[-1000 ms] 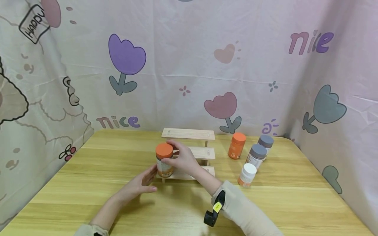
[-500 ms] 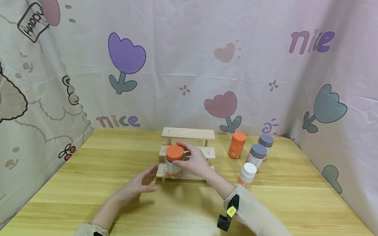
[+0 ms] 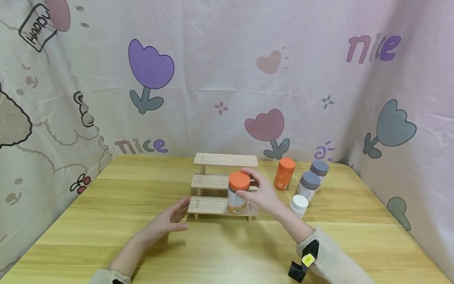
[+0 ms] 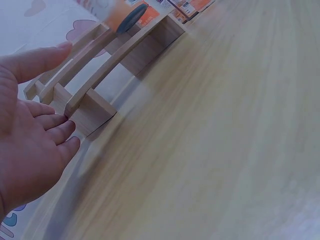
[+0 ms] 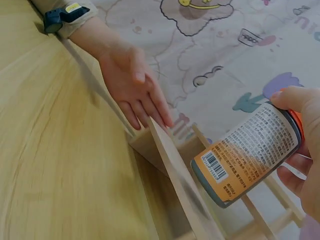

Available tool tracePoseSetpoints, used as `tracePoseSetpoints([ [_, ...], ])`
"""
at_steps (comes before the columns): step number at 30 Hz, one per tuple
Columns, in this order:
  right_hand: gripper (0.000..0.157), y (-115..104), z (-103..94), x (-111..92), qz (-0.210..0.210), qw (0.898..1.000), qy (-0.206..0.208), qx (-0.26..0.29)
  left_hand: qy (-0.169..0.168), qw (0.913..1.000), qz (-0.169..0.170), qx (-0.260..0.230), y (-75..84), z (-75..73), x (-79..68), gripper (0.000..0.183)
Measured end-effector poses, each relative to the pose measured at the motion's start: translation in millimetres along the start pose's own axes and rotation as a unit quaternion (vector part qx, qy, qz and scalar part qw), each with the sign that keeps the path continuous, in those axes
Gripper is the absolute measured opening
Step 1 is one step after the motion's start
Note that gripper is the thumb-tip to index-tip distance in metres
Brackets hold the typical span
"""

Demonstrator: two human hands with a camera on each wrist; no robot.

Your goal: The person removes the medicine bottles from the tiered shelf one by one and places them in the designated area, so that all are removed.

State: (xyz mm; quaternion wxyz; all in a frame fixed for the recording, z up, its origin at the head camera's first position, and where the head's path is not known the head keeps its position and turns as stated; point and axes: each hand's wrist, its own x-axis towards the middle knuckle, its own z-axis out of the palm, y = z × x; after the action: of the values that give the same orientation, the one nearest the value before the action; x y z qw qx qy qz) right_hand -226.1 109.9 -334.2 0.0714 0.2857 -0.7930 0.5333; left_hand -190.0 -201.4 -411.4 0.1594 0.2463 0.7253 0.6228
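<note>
A supplement bottle [image 3: 237,199] with an orange cap and a white-and-orange label is pinched in my right hand [image 3: 260,192], thumb on one side and fingers on the other. It is over the right part of the lowest step of a small three-step wooden rack [image 3: 209,205]. In the right wrist view the base of the bottle [image 5: 245,155] appears just above that step. My left hand [image 3: 166,221] holds nothing; its fingers are extended at the left end of the lowest step. In the left wrist view, the fingertips of the left hand [image 4: 37,145] meet the rack's end.
Right of the rack stand an orange bottle [image 3: 284,174], two grey-capped bottles, one nearer [image 3: 307,186] and one farther [image 3: 320,169], and a white-capped bottle [image 3: 299,206], partly hidden by my right forearm. A printed curtain [image 3: 213,79] hangs behind the wooden table [image 3: 142,185].
My right hand has carried the orange-capped bottle from the left end of the lowest step rightward along it. The left hand has stayed in place.
</note>
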Motion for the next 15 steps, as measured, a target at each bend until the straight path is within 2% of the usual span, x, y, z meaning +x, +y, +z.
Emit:
tracePoseSetpoints([
  [6, 0.061, 2.8, -21.0, -7.8, -0.014, 0.999, 0.033, -0.035, 0.004, 1.0000, 0.001, -0.001, 1.1, -0.1, -0.4, 0.085],
  [12, 0.060, 2.4, -42.2, -17.6, -0.012, 0.998, 0.058, -0.026, 0.002, 1.0000, 0.001, -0.002, 1.2, 0.1, -0.9, 0.085],
  [15, 0.059, 3.0, -53.1, -22.5, -0.028, 0.996, 0.072, -0.031, 0.003, 1.0000, 0.000, -0.001, 0.8, 0.6, -1.0, 0.085],
])
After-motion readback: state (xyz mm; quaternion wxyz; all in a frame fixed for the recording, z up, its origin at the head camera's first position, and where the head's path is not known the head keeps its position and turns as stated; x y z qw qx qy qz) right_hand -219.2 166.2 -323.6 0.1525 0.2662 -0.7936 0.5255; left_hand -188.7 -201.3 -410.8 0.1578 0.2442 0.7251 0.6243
